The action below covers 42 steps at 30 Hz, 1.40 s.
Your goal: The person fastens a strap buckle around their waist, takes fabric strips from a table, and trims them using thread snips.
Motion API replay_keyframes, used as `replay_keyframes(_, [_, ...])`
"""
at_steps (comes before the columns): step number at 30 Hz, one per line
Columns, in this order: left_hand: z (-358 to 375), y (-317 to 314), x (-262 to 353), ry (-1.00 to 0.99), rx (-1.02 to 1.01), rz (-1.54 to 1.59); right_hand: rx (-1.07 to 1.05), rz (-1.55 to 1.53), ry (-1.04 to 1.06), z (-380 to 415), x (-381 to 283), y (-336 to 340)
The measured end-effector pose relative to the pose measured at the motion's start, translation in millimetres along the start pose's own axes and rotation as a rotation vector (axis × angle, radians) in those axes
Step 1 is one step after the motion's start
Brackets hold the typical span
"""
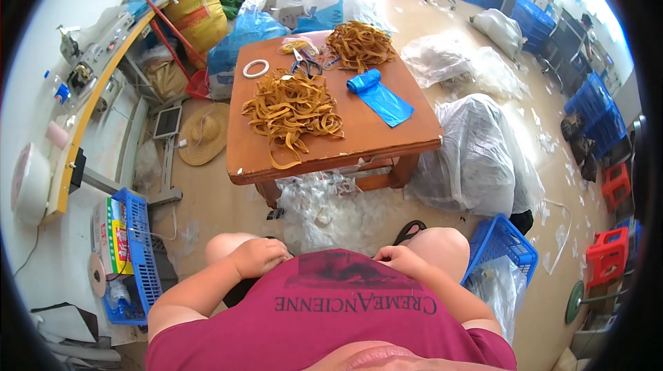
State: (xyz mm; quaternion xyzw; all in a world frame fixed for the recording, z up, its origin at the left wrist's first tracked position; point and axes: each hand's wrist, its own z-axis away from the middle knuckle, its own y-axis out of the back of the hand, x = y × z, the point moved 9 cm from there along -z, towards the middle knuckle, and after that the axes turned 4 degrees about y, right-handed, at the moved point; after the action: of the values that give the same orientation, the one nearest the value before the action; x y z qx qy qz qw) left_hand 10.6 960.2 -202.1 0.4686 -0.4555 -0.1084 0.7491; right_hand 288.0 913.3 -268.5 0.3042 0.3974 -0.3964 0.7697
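My left hand (259, 256) rests by my left thigh at the shirt's edge, its fingers curled in and nothing seen in them. Beside my other thigh is my right hand (400, 259), also with bent fingers; its fingertips touch near the hem of my maroon T-shirt (331, 322). Both hands are apart from the brown wooden table (373, 139) in front of me. On it lie two heaps of tan rubber bands, one near (293, 108) and one far (359, 46). Dark-handled scissors (304, 63), a white ring (256, 69) and a partly unrolled blue plastic bag roll (380, 98) lie there too.
Clear plastic (318, 208) is heaped under the table. A covered pile (476, 157) stands right of it. Blue crates stand at my right (507, 246) and left (141, 253). A straw hat (202, 134) lies on the floor; red stools (606, 257) stand far right.
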Motion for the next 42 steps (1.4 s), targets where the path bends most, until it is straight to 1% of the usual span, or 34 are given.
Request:
replay_keyframes(1, [-5.0, 3.2, -7.0, 0.058, 0.047, 0.089, 0.004, 0.023, 0.004, 1.4, -6.2, 1.0])
replay_keyframes(2, [-10.0, -2.6, -23.7, 0.193, 0.062, 0.454, 0.011, 0.047, 0.007, 1.4, -10.2, 2.3])
replay_keyframes(4, [-17.3, -30.9, -49.7, 0.457, 0.08, 1.183, -0.027, 0.228, 0.164, -7.8, -21.8, 1.3])
replay_keyframes(5, [-26.8, -37.4, -41.3, 0.469, -0.008, 1.353, -0.045, 0.319, 0.241, -10.6, -28.8, 0.4])
replay_keyframes(8, [-47.1, -64.2, 5.6, 0.435, -0.389, 1.713, -0.223, 0.383, 0.168, -17.9, -45.5, -9.0])
replay_keyframes(9, [-47.7, -66.6, 15.4, 0.439, -0.502, 1.573, -0.263, 0.374, 0.155, -19.5, -50.5, -11.2])
replay_keyframes(11, [-51.7, -74.1, 18.4, 0.414, -0.545, 1.498, -0.343, 0.36, 0.13, -21.2, -57.2, -14.4])
replay_keyframes(12, [-53.5, -75.8, 20.1, 0.402, -0.565, 1.458, -0.345, 0.333, 0.111, -23.0, -53.3, -13.5])
replay_keyframes(13, [-50.1, -78.8, 21.2, 0.443, -0.602, 1.469, -0.346, 0.304, 0.093, -26.8, -45.3, -13.7])
replay_keyframes(16, [-46.8, -82.0, 24.9, 0.49, -0.61, 1.57, -0.363, 0.206, 0.062, -34.3, -23.9, -15.3])
replay_keyframes(19, [-47.3, -94.6, 14.7, 0.518, -0.594, 1.567, -0.383, 0.166, 0.065, -37.4, -15.8, -17.4])
replay_keyframes(22, [-43.2, -92.8, 9.1, 0.694, -0.556, 1.442, -0.367, 0.207, 0.097, -36.7, -18.0, -19.2])
replay_keyframes(25, [-45.5, -125.3, -23.3, 0.692, -0.537, 1.482, -0.356, 0.217, 0.097, -36.1, -19.2, -19.0])
replay_keyframes(28, [-43.2, -102.7, -15.4, 0.799, -0.448, 1.292, -0.355, 0.211, 0.084, -37.4, -14.9, -20.6])
replay_keyframes(31, [-43.9, -103.9, -4.3, 0.807, -0.444, 1.475, -0.352, 0.189, 0.075, -36.5, -14.6, -21.4])
replay_keyframes(37, [-41.8, -115.7, -8.9, 0.78, -0.492, 1.514, -0.359, 0.144, 0.046, -38.1, -4.6, -25.6])
replay_keyframes(40, [-44.9, -74.2, 35.8, 0.721, -0.449, 1.446, -0.373, 0.118, 0.027, -37.9, -2.9, -27.3])
replay_keyframes(42, [-49.8, -100.7, 4.9, 0.764, -0.473, 1.242, -0.366, 0.127, 0.018, -39.5, 3.2, -27.2])
